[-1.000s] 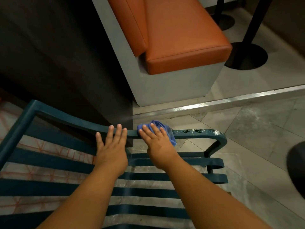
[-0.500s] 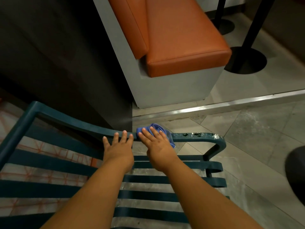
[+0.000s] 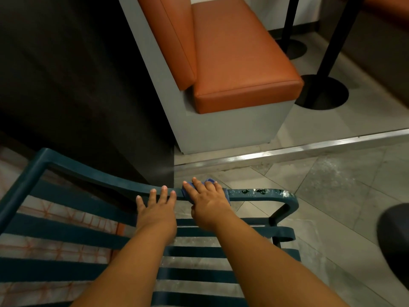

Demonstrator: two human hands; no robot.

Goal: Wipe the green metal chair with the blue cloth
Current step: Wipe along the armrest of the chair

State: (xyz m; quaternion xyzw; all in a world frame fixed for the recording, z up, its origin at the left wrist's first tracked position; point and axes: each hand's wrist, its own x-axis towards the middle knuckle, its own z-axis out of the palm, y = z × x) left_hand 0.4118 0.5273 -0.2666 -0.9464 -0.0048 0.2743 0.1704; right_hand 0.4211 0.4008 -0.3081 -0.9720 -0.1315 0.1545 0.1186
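Grey floor tiles (image 3: 345,187) show between the near slats of the green metal chair (image 3: 66,233), whose bands run left to right under both forearms, with an orange-patterned floor patch (image 3: 55,218) visible through them at the near left. Just beyond the slats, the left hand (image 3: 157,211) lies flat with straight, relaxed fingers resting on the chair's top rail (image 3: 106,180), holding nothing. Right beside it, the right hand (image 3: 208,202) presses the blue cloth (image 3: 210,181) down onto the same rail with straight fingers; only a little of the cloth peeks out past the fingertips and at the hand's right edge, so whether the thumb hooks under it cannot be told. Further right along the rail, dark blotches and pale specks (image 3: 261,192) sit untouched near the curved corner, so that stretch looks yet to be wiped, while the rail to the left looks cleaner. The slats look unwiped too, though that is only a guess. Beyond the chair runs a metal floor strip (image 3: 309,149), then an orange cushioned bench (image 3: 239,63) on a grey base, and black round pole bases (image 3: 321,91) at the far right
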